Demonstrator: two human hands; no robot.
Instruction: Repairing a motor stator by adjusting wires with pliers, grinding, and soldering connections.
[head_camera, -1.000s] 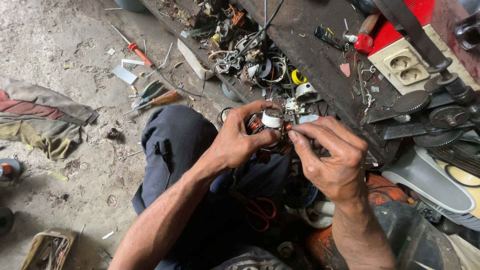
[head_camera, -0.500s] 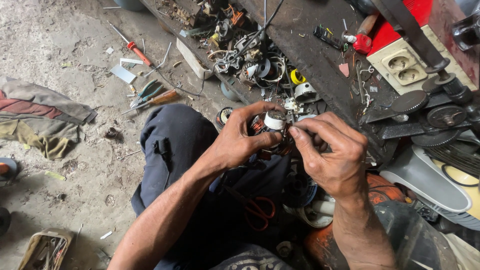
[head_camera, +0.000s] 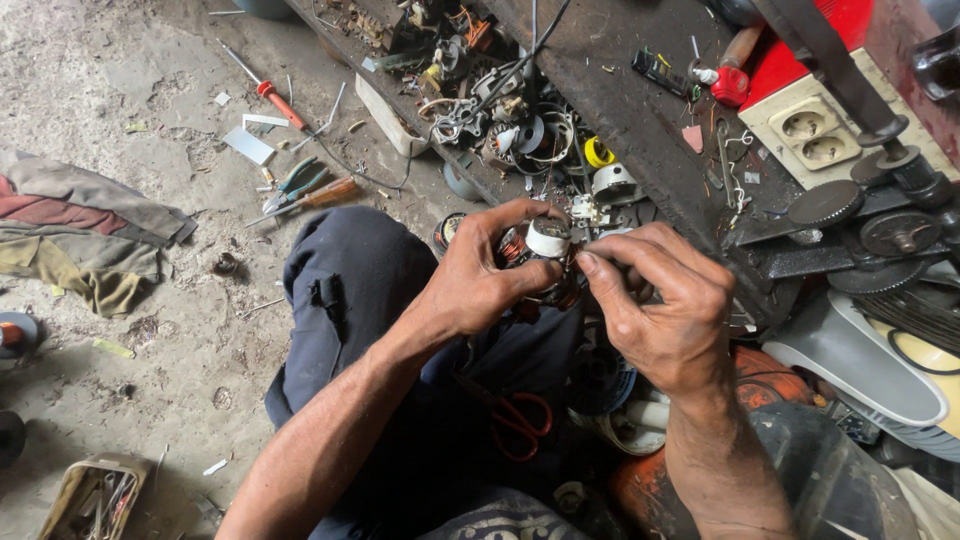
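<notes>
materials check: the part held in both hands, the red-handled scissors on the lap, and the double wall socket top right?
Held part, between left hand and right hand: copper-coloured wire windings, probably enamelled copper, plus a white cap that looks like plastic. Scissors: glossy red handles, likely plastic; blades hidden. Double socket: cream, smooth moulded face, probably plastic, grimy.

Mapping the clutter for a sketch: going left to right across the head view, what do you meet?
Crumpled cloth → red-handled screwdriver → left hand → white-capped motor part → right hand → cream double socket
</notes>
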